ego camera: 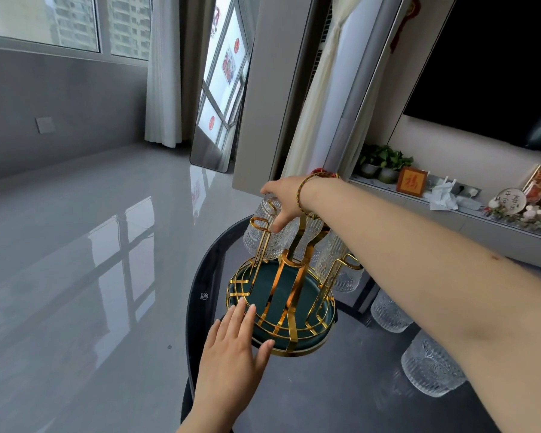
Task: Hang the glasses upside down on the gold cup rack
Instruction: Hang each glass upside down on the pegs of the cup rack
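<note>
The gold cup rack [289,278] with its dark green round tray [270,287] stands on a dark round table [325,392]. Ribbed clear glasses hang upside down on its far arms, one at the left [264,242] and one at the right [336,260]. My right hand [283,198] reaches over the rack and grips the base of the far left glass. My left hand [235,342] lies flat with spread fingers against the tray's near left rim. Two more glasses [391,312] [431,365] stand on the table at the right.
The table's curved edge runs along the left, with shiny grey floor beyond it. A low shelf [469,214] with plants, frames and tissue runs along the right wall under a dark screen. A mirror [219,98] leans at the back.
</note>
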{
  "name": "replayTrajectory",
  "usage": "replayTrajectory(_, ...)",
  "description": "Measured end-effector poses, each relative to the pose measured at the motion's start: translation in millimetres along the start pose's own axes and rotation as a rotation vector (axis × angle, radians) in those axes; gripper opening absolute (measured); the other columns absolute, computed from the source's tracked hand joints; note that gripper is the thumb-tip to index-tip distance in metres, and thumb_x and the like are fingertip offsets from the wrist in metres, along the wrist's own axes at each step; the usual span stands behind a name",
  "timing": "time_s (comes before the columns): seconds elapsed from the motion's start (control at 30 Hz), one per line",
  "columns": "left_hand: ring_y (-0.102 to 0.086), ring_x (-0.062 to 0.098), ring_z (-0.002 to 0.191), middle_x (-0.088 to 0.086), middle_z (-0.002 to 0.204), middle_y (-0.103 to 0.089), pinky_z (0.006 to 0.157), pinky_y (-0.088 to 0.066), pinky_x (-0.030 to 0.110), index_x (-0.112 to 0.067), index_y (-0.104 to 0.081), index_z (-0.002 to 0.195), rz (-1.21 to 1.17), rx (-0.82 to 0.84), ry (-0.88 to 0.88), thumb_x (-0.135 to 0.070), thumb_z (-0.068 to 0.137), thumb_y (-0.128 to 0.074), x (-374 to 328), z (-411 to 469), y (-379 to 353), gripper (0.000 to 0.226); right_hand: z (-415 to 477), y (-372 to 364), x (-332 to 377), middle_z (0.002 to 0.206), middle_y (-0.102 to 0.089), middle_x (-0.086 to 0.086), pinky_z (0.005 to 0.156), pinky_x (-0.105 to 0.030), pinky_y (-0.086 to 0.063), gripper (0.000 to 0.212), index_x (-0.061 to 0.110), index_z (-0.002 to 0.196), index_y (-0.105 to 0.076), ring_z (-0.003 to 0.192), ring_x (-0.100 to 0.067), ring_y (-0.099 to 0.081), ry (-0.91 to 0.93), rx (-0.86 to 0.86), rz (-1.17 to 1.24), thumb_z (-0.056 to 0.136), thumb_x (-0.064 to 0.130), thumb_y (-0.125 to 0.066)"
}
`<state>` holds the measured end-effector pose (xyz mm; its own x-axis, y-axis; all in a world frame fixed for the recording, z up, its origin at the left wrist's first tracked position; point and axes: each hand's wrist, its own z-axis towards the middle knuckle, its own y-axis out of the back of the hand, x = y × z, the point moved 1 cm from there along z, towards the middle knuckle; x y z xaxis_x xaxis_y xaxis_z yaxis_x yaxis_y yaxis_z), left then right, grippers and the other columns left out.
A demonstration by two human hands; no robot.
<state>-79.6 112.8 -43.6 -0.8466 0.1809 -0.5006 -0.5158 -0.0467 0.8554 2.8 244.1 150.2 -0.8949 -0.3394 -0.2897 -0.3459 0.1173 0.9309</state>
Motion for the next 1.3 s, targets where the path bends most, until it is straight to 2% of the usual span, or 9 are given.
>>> replayTrajectory(0.13, 0.018, 0.003, 0.125, -0.005, 0.155, 0.004, 0.102, 0.011, 0.026, -0.029, 0.001, 0.140, 0.019, -0.015, -0.008, -0.066, 0.082, -0.013, 1.2, 1.9, -2.5, 0.070, -0.7, 0.0, -0.3, 0.147, -0.036, -0.009, 0.100, -0.036, -0.042, 0.081, 0.013, 0.141, -0.022, 0.130, -0.029, -0.039, 0.004, -0.018, -0.001, 0.076, 0.029, -0.068)
replayTrajectory(0.3, 0.018, 0.003, 0.120, -0.006, 0.155, 0.001, 0.102, 0.010, 0.026, -0.030, 0.001, 0.140, 0.038, 0.003, 0.004, -0.078, 0.038, 0.034, 2.4, 2.2, -3.9, 0.117, 1.1, -1.1, -1.5, 0.146, -0.038, -0.009, 0.099, -0.037, -0.043, 0.079, 0.013, 0.141, -0.023, 0.130, -0.029, -0.041, 0.003, -0.039, 0.017, 0.077, 0.030, -0.068)
replayTrajectory(0.47, 0.017, 0.005, 0.130, -0.004, 0.155, 0.003, 0.102, 0.011, 0.025, -0.028, 0.001, 0.140, -0.014, -0.037, -0.003, -0.056, 0.088, -0.025, 0.6, -1.3, 0.2, 0.064, -5.1, 3.2, -1.7, 0.150, -0.032, -0.009, 0.102, -0.039, -0.041, 0.086, 0.013, 0.142, -0.017, 0.133, -0.029, -0.037, -0.003, -0.069, 0.052, 0.075, 0.034, -0.068)
replayTrajectory(0.63, 0.002, 0.013, 0.142, -0.002, 0.155, -0.001, 0.111, 0.005, 0.028, -0.026, -0.004, 0.140, -0.007, -0.011, -0.030, -0.065, 0.084, -0.015, -0.6, -4.5, 1.1, 0.070, -46.8, 16.6, -14.9, 0.148, -0.035, -0.008, 0.103, -0.037, -0.038, 0.072, 0.015, 0.140, -0.025, 0.131, -0.027, -0.038, -0.023, -0.273, 0.188, 0.081, 0.035, -0.061)
replayTrajectory(0.73, -0.029, 0.021, 0.136, 0.005, 0.147, -0.033, 0.107, -0.013, 0.033, -0.023, -0.035, 0.133, 0.026, -0.035, -0.053, -0.076, 0.064, 0.018, -1.3, -8.6, 7.8, 0.103, -90.8, 12.6, -35.0, 0.145, -0.039, -0.007, 0.103, -0.035, -0.037, 0.061, 0.017, 0.138, -0.032, 0.129, -0.024, -0.041, -0.063, -0.407, 0.322, 0.084, 0.033, -0.057)
replayTrajectory(0.83, -0.063, 0.028, 0.105, 0.009, 0.111, -0.069, 0.087, -0.047, 0.044, -0.018, -0.066, 0.102, 0.133, -0.021, -0.119, -0.058, 0.087, -0.019, -9.2, -19.2, 14.6, 0.064, -140.7, -12.9, -58.4, 0.142, -0.043, -0.007, 0.103, -0.032, -0.036, 0.055, 0.017, 0.134, -0.039, 0.127, -0.023, -0.042, -0.129, -0.507, 0.469, 0.084, 0.029, -0.058)
replayTrajectory(0.93, -0.060, 0.035, 0.108, 0.012, 0.108, -0.070, 0.090, -0.046, 0.053, -0.015, -0.069, 0.097, 0.085, -0.059, -0.196, -0.028, 0.073, -0.072, -30.7, -30.4, 9.8, 0.027, -189.5, -58.4, -77.5, 0.134, -0.050, -0.008, 0.096, -0.024, -0.034, 0.048, 0.012, 0.127, -0.048, 0.122, -0.022, -0.047, -0.202, -0.590, 0.655, 0.082, 0.020, -0.061)
replayTrajectory(1.1, -0.065, 0.031, 0.103, 0.008, 0.103, -0.072, 0.083, -0.052, 0.050, -0.016, -0.069, 0.093, 0.138, -0.008, -0.282, -0.038, 0.074, -0.056, -62.4, -42.2, -10.0, 0.032, -243.8, -154.5, -84.6, 0.113, -0.055, -0.006, 0.089, -0.012, -0.029, 0.045, 0.003, 0.116, -0.055, 0.106, -0.016, -0.048, -0.454, -0.916, 0.923, 0.074, 0.007, -0.070)
replayTrajectory(1.3, -0.066, 0.030, 0.100, 0.009, 0.102, -0.073, 0.083, -0.049, 0.048, -0.018, -0.070, 0.093, 0.305, 0.015, -0.366, -0.036, 0.067, -0.066, -76.7, -49.6, -26.1, 0.032, -268.6, -247.1, -67.1, 0.109, -0.043, -0.003, 0.096, -0.034, -0.039, 0.065, 0.004, 0.118, -0.045, 0.101, -0.018, -0.044, -0.851, -1.088, 1.273, 0.063, 0.017, -0.077)
